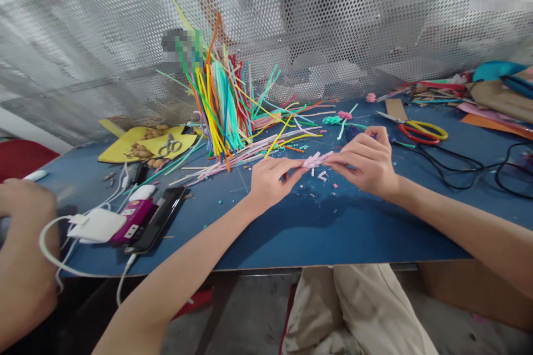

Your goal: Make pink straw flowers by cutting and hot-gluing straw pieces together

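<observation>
Between my two hands is a small piece of twisted pale pink pipe cleaner (317, 160), held just above the blue tabletop. My left hand (272, 180) pinches its left end with thumb and forefinger. From the other side, my right hand (366, 163) pinches the right end, its other fingers curled. Short pink snippets (322, 176) lie on the table right under the piece. Beyond the hands, turquoise and pink pipe cleaner bits (338, 117) rest on the table, and scissors with red and yellow handles (422, 128) lie to the right of my right hand.
A tall bunch of coloured pipe cleaners (225, 105) stands against the perforated metal screen (333, 22). At left are a phone (156, 219), a purple power strip (133, 221), white cables and another person's arm (25, 255). Black cables (453, 169) loop at right; grey scissors (170, 146) lie on yellow paper.
</observation>
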Demonstrator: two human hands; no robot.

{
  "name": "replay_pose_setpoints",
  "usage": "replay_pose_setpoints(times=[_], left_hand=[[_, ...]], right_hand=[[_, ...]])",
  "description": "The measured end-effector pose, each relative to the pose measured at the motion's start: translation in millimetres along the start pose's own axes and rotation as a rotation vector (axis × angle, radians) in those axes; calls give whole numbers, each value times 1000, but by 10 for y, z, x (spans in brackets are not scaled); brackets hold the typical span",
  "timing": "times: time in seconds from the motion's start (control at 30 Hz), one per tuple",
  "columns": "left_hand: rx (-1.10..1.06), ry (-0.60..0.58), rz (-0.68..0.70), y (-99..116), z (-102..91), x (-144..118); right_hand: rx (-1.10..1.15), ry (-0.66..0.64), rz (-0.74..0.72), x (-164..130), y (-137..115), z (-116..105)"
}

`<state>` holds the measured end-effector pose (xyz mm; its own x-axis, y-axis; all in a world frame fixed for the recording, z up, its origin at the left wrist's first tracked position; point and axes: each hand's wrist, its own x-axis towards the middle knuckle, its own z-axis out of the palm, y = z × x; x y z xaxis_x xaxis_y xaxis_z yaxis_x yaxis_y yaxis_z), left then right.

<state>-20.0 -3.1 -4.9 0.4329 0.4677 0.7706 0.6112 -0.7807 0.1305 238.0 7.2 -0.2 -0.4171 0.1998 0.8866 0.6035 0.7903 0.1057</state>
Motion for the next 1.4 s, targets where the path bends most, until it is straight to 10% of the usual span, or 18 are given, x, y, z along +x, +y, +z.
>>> replay_pose_setpoints(times=[1.4], left_hand=[[122,-89,123,-138,28,-13]], right_hand=[[233,-314,57,-55,171,106]])
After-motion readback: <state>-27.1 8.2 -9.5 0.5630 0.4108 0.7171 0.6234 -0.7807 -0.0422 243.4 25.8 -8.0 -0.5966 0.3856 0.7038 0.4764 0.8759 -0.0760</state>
